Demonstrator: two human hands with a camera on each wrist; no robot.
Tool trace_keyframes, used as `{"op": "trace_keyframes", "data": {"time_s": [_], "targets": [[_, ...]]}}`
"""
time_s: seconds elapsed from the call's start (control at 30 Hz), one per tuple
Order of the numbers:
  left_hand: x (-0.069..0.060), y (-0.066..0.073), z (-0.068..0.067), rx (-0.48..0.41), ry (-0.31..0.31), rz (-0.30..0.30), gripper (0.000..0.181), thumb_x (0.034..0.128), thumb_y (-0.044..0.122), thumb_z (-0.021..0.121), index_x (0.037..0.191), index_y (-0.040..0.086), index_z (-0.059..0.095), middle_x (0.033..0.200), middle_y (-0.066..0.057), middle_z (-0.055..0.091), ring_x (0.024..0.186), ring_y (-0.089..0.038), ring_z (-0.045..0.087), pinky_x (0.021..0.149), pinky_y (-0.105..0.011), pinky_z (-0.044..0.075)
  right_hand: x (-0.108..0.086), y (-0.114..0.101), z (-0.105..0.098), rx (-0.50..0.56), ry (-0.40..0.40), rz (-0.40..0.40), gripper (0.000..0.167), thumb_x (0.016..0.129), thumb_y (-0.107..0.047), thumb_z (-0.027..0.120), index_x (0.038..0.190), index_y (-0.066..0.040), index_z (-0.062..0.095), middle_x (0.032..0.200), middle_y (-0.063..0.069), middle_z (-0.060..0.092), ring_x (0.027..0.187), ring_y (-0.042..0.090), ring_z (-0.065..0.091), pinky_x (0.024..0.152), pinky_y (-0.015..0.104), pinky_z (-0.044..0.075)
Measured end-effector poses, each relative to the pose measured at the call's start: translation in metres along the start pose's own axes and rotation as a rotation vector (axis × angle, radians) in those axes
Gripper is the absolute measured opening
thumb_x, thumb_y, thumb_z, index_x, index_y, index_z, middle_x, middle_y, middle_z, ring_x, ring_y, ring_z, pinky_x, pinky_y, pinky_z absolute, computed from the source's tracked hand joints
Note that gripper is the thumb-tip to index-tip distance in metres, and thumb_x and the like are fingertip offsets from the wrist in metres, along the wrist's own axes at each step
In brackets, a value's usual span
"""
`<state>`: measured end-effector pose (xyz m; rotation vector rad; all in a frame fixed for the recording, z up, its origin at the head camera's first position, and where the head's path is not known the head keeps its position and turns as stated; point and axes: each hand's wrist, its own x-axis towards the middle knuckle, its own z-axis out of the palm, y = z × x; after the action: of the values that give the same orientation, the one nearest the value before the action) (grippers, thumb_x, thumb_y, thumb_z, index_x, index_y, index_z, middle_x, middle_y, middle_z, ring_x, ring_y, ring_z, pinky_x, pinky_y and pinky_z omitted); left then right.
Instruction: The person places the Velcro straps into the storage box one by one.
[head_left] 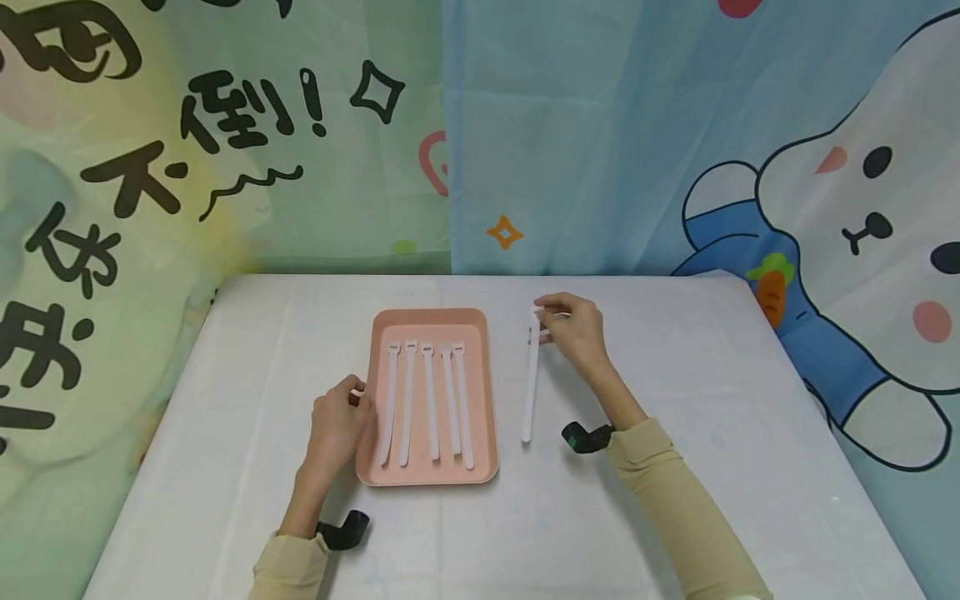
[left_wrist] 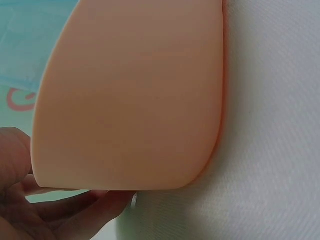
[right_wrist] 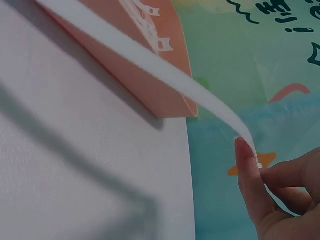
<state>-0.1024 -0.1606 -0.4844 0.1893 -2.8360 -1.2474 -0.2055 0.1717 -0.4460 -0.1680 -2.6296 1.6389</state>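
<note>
At the left long side of a pink rectangular tray (head_left: 486, 417), my left hand (head_left: 341, 417) holds the rim. The left wrist view shows the tray's outer wall (left_wrist: 135, 100) close up, with the thumb by the rim and other fingers (left_wrist: 85, 215) against the wall. Several white cable ties (head_left: 431, 400) with slotted heads lie side by side in the tray. Right of the tray, my right hand (head_left: 573, 333) pinches one more white cable tie (head_left: 531, 383) near its far end. Its strip (right_wrist: 150, 65) bends at the fingertips in the right wrist view; the rest hangs toward me.
A white cloth covers the table (head_left: 675, 358). Behind it hangs a printed curtain (head_left: 570, 150) with a cartoon rabbit on the right and writing on the left. A black wrist camera sits on each wrist, the right one (head_left: 587, 437) low over the cloth.
</note>
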Motion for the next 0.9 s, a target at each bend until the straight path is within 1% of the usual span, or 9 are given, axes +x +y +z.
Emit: {"op": "trace_keyframes", "data": {"time_s": [0.4,0.63,0.8,0.9], "targets": [[0.000,-0.001,-0.001,-0.005,-0.012,-0.026,0.017,0.0949,0.002,0.060,0.107,-0.006,0.068,0.084,-0.022,0.072,0.062,-0.023,0.065,0.054,-0.032,0.051,-0.004,-0.016,0.010,0.053,-0.064,0.033,0.024,0.100,-0.010,0.063,0.120,0.000,0.071,0.111,0.018,0.068,0.090,0.027,0.069,0.067,0.025,0.060],[0.001,-0.004,0.000,-0.007,-0.006,-0.015,0.017,0.0946,0.001,0.061,0.108,-0.007,0.068,0.084,-0.023,0.073,0.061,-0.023,0.066,0.053,-0.029,0.051,-0.005,-0.024,0.019,0.107,-0.107,0.034,0.026,0.099,-0.009,0.064,0.121,0.001,0.070,0.109,0.018,0.066,0.092,0.031,0.070,0.067,0.029,0.061],[0.001,-0.004,0.000,-0.014,-0.005,-0.017,0.017,0.0944,0.002,0.061,0.108,-0.006,0.068,0.083,-0.022,0.072,0.061,-0.023,0.065,0.053,-0.030,0.051,-0.006,-0.028,0.025,0.131,-0.146,0.029,0.026,0.099,-0.009,0.063,0.123,0.001,0.070,0.112,0.018,0.065,0.094,0.029,0.069,0.069,0.030,0.061],[0.001,-0.003,0.001,-0.017,-0.011,-0.023,0.017,0.0949,0.002,0.061,0.108,-0.006,0.068,0.084,-0.022,0.073,0.062,-0.023,0.066,0.054,-0.031,0.051,-0.007,-0.031,0.028,0.155,-0.166,0.029,0.028,0.098,-0.008,0.064,0.124,0.002,0.069,0.113,0.018,0.065,0.093,0.029,0.069,0.071,0.033,0.062]]}}
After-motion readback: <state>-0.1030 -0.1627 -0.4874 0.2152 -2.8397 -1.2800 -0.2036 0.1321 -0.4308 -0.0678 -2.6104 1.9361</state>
